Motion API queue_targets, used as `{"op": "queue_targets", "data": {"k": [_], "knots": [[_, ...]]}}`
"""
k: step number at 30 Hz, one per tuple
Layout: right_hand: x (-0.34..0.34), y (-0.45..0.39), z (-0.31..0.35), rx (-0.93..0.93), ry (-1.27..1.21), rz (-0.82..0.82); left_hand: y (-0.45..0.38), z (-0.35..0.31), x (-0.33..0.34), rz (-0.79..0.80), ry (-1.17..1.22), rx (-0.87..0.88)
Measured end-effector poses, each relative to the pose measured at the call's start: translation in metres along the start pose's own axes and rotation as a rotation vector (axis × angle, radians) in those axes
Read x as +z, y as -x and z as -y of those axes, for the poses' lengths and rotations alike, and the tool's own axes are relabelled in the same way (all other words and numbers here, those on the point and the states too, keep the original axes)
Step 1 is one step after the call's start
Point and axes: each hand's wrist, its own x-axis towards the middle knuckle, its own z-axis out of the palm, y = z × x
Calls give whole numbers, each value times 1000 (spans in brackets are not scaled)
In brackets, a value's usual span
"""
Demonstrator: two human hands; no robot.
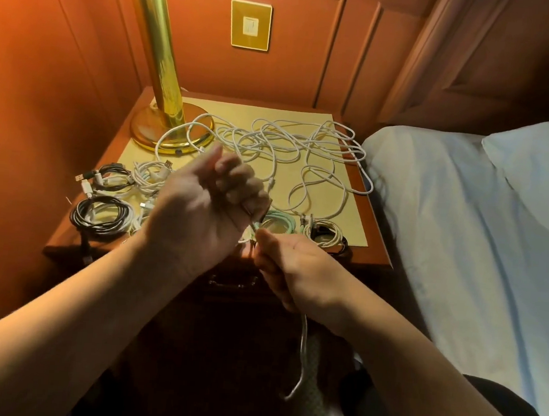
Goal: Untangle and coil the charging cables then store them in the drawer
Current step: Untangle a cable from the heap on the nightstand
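Left hand [211, 203] curled round a pale cable [302, 348]; right hand [294, 268] pinches it at 6 o'clock, tail dangling floorward. White tangle [287, 149] sprawls at 12. Risk: pulling may snag coiled bundles [102, 214] at 9.

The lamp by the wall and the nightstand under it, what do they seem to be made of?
The lamp looks like polished brass or brass-plated metal: its gold post and round base mirror the light. The nightstand looks like reddish-brown varnished wood, judging by the glossy rim; veneer is possible. A matte cream mat, perhaps paper or leatherette, covers its top.
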Motion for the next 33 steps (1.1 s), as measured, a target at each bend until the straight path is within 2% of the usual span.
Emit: {"op": "queue_targets", "data": {"k": [3, 6, 9, 11, 13, 17, 21, 24, 29, 31, 33], "knots": [[7, 7, 7, -158, 211, -90, -9, -12, -7, -15, -229, 136], [8, 14, 15, -226, 259, -161, -12, -16, -15, 120, -563, 221], [5, 18, 16, -275, 299, -152, -10, -20, -24, 224, -976, 320], [2, 20, 16, -345, 345, -172, -7, -22, -26, 248, -1248, 333], [-1, 22, 16, -419, 408, -225, -3, -23, -24, 296, -1362, 264], [-14, 21, 19, -565, 536, -399, 3, -18, -21, 430, -1298, 85], [-31, 16, 15, -597, 526, -450, 5, -3, -16, 557, -1072, -151], [-37, 9, 8, -515, 312, -369, 5, 2, -11, 587, -835, -270], [-28, -3, -1, -260, -207, -73, 8, 10, -8, 561, -373, -367], [-22, -6, 0, -142, -191, -29, 8, 11, -6, 496, -163, -323], [-17, -6, 1, -69, -93, -41, 5, 10, -4, 377, -71, -235]]}}
